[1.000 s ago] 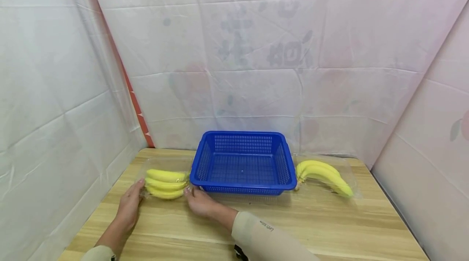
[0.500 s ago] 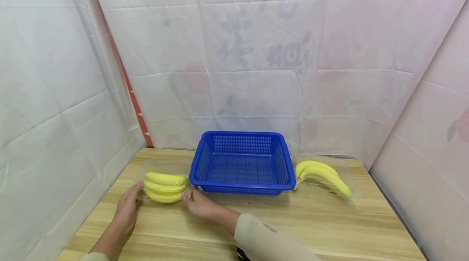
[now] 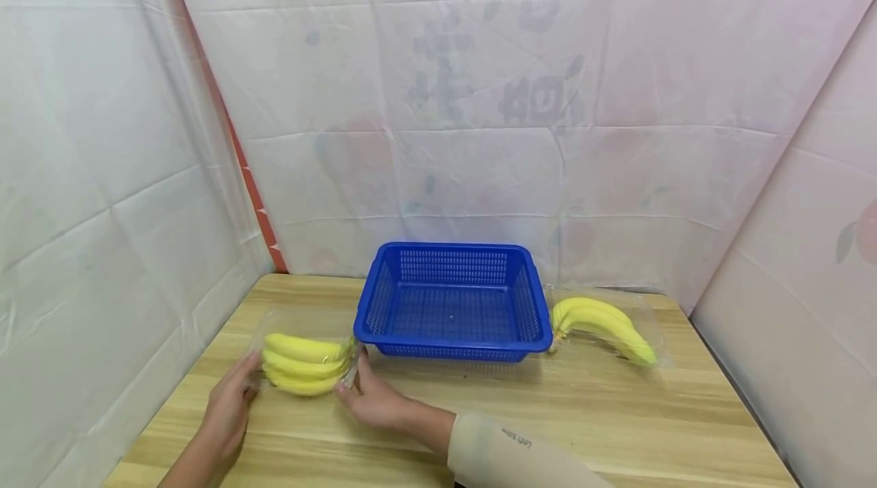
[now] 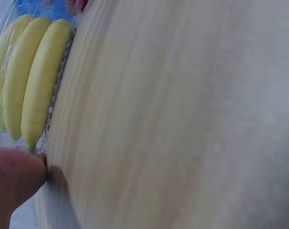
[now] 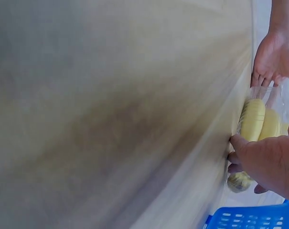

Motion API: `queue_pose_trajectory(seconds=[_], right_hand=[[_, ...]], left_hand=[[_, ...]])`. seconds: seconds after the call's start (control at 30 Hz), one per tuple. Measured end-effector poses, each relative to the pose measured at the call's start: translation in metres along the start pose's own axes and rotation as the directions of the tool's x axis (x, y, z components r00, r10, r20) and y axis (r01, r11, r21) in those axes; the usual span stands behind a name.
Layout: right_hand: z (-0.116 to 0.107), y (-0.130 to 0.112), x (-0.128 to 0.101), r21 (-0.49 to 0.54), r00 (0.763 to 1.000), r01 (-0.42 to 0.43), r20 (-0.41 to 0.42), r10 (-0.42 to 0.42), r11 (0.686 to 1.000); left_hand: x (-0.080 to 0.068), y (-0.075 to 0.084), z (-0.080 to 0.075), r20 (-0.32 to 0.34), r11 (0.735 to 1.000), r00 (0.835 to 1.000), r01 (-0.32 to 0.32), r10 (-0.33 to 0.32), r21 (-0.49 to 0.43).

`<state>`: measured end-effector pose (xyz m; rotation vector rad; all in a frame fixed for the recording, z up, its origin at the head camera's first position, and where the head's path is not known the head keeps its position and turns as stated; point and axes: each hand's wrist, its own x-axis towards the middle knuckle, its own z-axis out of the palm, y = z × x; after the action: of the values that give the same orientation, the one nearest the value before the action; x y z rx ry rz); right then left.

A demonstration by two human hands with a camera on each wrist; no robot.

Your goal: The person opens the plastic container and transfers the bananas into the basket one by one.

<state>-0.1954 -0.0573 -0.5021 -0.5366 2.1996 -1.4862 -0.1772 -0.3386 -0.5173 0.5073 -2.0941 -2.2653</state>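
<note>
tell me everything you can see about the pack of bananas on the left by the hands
The banana pack is a clear plastic clamshell holding three yellow bananas stacked side by side, lengthways across the table. It sits left of the blue basket, close to its corner. The left hand touches its left end, and the right hand its right end, fingers at the clear rim.

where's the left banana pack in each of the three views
Head: banana pack lies lower left on the table, left of the blue basket, between the left hand and right hand.
Left wrist: top left corner, above a fingertip.
Right wrist: right edge, mid-height, between both hands.
Shared landmark: the blue basket, a blurred sliver at top left in the left wrist view, bottom right in the right wrist view.
</note>
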Motion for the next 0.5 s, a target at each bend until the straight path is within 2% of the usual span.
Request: queue_pose_trajectory(seconds=[0.13, 0.2, 0.33, 0.5], right_hand=[[0.006, -0.002, -0.007, 0.118, 1.000, 0.022, 0.006, -0.023, 0.993], [0.008, -0.003, -0.010, 0.151, 1.000, 0.003, 0.004, -0.004, 0.989], [0.011, -0.005, -0.014, 0.156, 0.998, -0.053, -0.012, 0.055, 0.986], [0.012, -0.006, -0.019, 0.140, 0.998, -0.051, -0.019, 0.054, 0.989]], left_hand=[[-0.009, -0.004, -0.005, 0.039, 0.997, 0.997, -0.068, 0.069, -0.021], [-0.012, -0.005, -0.007, 0.057, 0.996, 0.994, -0.087, 0.089, -0.028], [-0.017, -0.005, -0.007, 0.063, 0.996, 0.994, -0.087, 0.089, -0.026], [-0.021, -0.005, -0.004, 0.044, 0.995, 0.994, -0.096, 0.097, -0.026]])
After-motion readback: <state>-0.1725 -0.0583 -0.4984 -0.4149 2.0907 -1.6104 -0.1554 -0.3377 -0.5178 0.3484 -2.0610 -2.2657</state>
